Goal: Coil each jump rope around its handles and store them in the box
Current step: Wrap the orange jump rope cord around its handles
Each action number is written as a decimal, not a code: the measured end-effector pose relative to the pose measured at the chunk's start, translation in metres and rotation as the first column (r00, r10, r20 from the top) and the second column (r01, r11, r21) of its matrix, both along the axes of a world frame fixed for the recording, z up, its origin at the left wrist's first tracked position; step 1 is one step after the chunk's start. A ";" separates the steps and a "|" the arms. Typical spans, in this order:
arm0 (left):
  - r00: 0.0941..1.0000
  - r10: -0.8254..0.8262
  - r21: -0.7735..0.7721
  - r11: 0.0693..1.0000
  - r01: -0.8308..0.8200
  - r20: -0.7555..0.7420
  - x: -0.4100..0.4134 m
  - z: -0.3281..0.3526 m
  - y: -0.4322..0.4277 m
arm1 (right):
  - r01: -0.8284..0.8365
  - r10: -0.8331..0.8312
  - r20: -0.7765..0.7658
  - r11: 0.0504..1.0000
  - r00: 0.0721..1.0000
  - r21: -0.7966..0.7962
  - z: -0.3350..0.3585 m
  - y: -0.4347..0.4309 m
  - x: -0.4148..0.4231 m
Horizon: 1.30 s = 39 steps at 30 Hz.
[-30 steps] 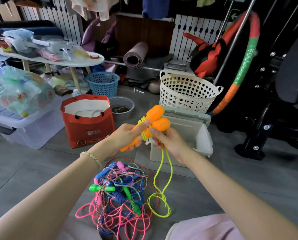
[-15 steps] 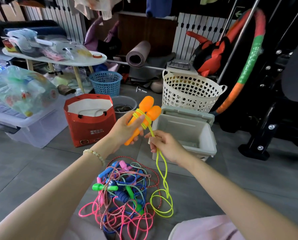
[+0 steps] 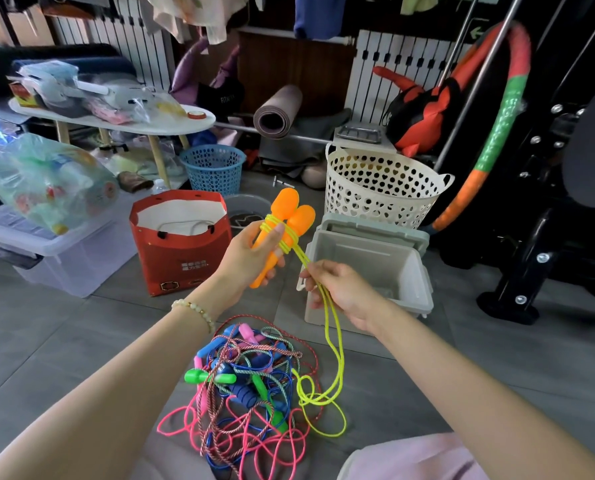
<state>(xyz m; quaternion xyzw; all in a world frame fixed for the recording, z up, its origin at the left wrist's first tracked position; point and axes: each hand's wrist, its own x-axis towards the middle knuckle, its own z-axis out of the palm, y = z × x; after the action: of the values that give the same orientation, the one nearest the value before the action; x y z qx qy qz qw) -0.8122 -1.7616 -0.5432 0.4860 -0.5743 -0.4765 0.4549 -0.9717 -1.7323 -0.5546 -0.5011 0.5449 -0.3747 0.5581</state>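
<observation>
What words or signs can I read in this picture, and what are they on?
"Fit...": white letters on the black bag, the rest blurred.
White characters on the red paper bag: too blurred to read.
Green arrow sign, top right: an arrow only, no words.

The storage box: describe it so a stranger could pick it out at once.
Find the cream basket with heart-shaped holes. Right in front of it, behind the right hand, sits the box. It is pale grey and solid-walled, lid tipped back, unlike the red bag to its left.
</observation>
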 end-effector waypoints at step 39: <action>0.541 -0.274 -0.069 0.845 0.529 0.795 -0.009 -0.004 0.020 | -0.293 0.151 -0.399 0.900 0.904 -0.323 0.021 -0.003 -0.038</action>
<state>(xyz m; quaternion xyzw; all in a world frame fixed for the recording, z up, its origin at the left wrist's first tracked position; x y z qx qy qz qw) -0.8208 -1.7412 -0.5475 0.4169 -0.8726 -0.2262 0.1161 -1.0101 -1.7357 -0.5336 -0.7190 0.4951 -0.3052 0.3804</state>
